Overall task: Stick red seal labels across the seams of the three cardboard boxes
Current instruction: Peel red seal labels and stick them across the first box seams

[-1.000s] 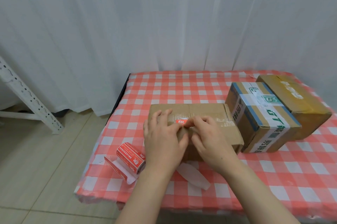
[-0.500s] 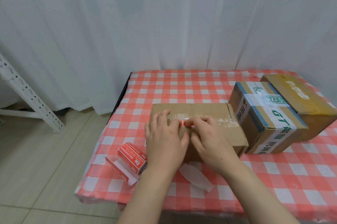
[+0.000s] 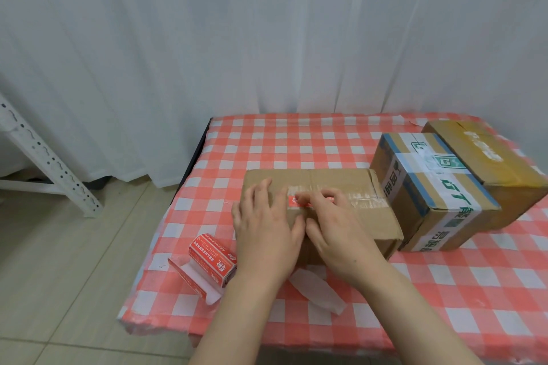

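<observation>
Though partly hidden, red label [image 3: 293, 201] beneath fingers [image 3: 308, 196]

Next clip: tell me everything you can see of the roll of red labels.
The roll of red labels is a small cylinder of red paper with white print too small to read. It lies on its side on the checked tablecloth near the front left corner, a loose tail of white backing trailing forward. The left hand, nearest, does not hold it.

Centre frame: left grip [image 3: 264, 225] and right grip [image 3: 335, 231] press a red label [image 3: 293, 201] onto the taped seam of the plain box [image 3: 355, 183]. Label roll [image 3: 212, 259] lies lower left on the tabletop [image 3: 296, 142]; printed box [image 3: 415, 201] and yellow box [image 3: 489, 163] stand at right.
</observation>
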